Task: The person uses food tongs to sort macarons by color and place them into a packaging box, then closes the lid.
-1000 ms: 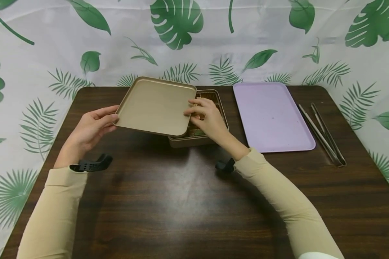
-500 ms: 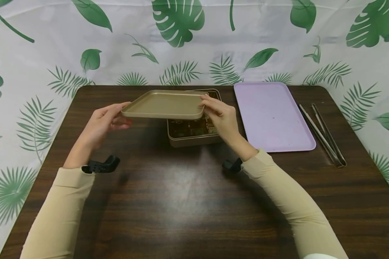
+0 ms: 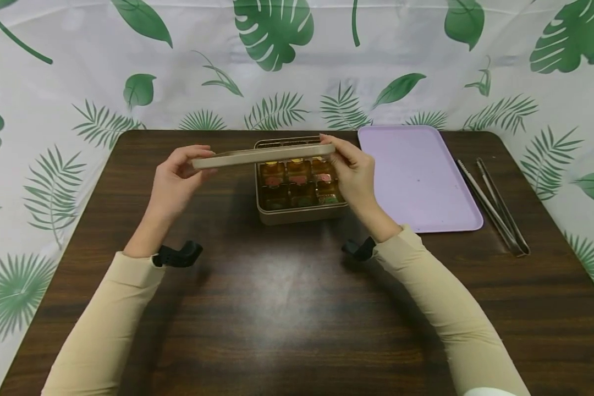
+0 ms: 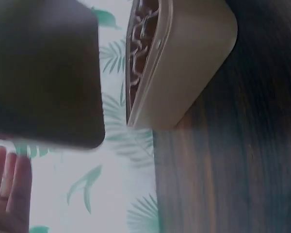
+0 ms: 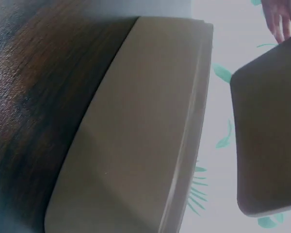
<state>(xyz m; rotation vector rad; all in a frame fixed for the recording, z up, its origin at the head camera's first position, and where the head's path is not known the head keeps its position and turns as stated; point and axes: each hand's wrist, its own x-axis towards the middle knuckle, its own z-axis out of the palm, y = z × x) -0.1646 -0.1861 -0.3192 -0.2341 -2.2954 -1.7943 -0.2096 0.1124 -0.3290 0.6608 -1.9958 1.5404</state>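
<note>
A beige-gold metal lid (image 3: 267, 155) is in the air, seen almost edge-on in the head view, its right end a little higher. My left hand (image 3: 174, 175) holds its left end, fingers above and thumb below. With thumb and fingers my right hand (image 3: 355, 173) grips the right end. Behind and below the lid, a matching rectangular tin (image 3: 302, 215) stands uncovered on the table. Small wrapped pieces (image 3: 298, 180) sit in its compartments; the lid hides some of the back ones. Both wrist views show the tin's side wall (image 5: 131, 126) and the lid's plain face (image 4: 43, 73).
A lilac tray (image 3: 421, 181) lies flat to the right of the tin. Metal tongs (image 3: 497, 209) rest beyond it, near the right edge of the dark wooden table (image 3: 277, 308). A leaf-print cloth (image 3: 178, 66) hangs behind the table.
The lid has moved right and tipped from showing its broad face to nearly edge-on. Both hands have travelled right with it, and more of the tin's contents show.
</note>
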